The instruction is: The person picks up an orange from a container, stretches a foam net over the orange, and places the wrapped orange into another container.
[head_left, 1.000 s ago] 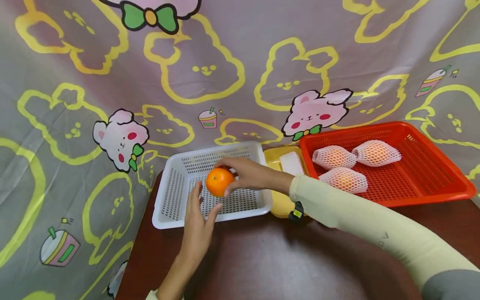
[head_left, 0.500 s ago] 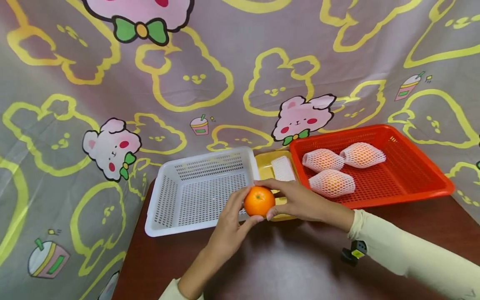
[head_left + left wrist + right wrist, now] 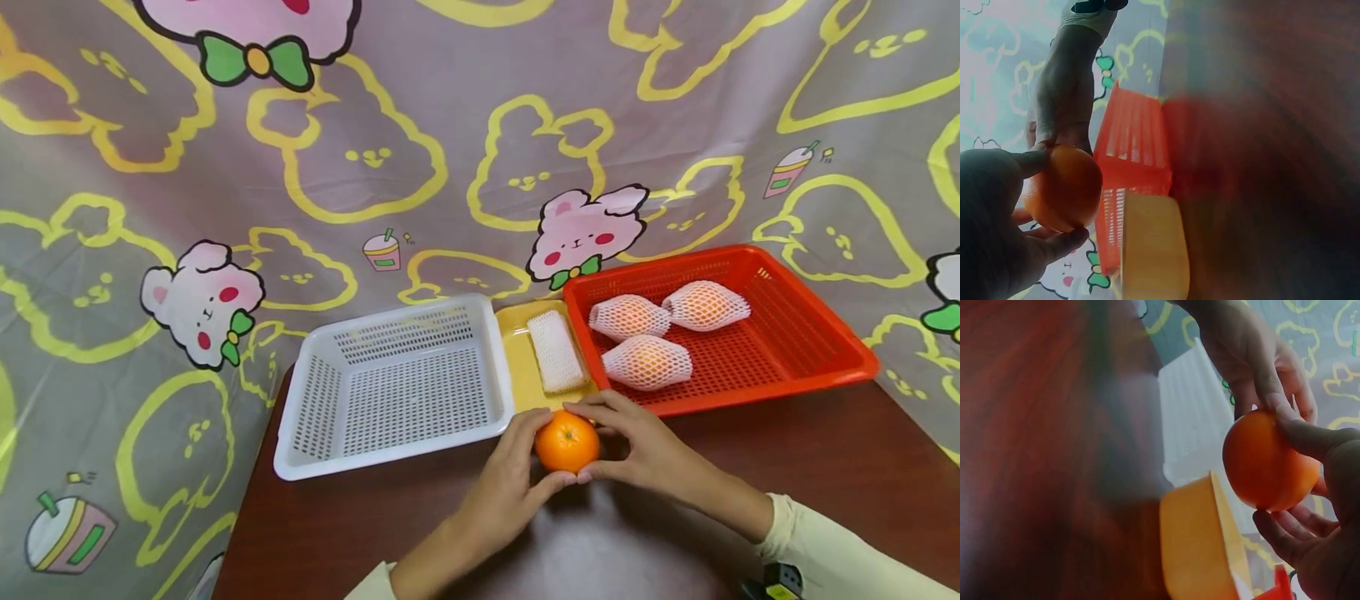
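Note:
An orange [image 3: 567,442] is held between both hands in front of the yellow tray, its stem end facing up in the head view. My left hand [image 3: 504,481] grips its left side, thumb at the near edge. From the right, my right hand [image 3: 651,447] grips it too, and the two thumb tips meet at the front. Both wrist views show the orange [image 3: 1064,187] raised above the tabletop. Behind it, white foam netting [image 3: 557,352] lies flat in the yellow tray [image 3: 517,350].
At the left stands a white perforated basket [image 3: 393,450] with nothing inside. A red basket [image 3: 795,379] at the right holds several net-wrapped fruits [image 3: 648,363]. All rest on a dark wooden table [image 3: 360,525] before a patterned cloth [image 3: 420,100].
The orange has come out of the white basket, moving right and nearer to me. My left hand, open beside it a second ago, has closed on it alongside the right.

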The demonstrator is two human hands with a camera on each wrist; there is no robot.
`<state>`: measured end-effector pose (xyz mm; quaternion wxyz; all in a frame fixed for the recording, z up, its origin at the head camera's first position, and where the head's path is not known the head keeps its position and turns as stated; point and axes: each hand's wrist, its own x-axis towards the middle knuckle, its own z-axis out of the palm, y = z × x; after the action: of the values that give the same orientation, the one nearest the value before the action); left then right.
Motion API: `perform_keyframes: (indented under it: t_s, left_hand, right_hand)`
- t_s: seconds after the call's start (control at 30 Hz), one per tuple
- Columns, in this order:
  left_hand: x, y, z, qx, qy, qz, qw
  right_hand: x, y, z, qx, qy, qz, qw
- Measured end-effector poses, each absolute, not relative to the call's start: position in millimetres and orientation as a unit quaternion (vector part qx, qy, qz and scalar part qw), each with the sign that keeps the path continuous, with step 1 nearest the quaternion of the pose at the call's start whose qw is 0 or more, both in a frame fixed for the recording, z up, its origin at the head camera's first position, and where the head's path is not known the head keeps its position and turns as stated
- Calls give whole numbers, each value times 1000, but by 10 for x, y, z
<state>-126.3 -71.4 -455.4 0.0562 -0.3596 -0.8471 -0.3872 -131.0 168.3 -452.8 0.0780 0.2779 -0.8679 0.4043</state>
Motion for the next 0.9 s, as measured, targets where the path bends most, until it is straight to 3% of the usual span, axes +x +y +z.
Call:
perform_keyframes:
  t_s: [0.3, 0.9]
  left_hand:
    - [-1162, -720, -4720, -359, -864, -351, 24]
    - [-1091, -698, -5196, -329, -876, -349, 57]
  right_hand:
    - [-1165, 1671, -4773, 311, -832, 453, 76]
    - [-1070, 1562, -5081, 294, -886, 344, 99]
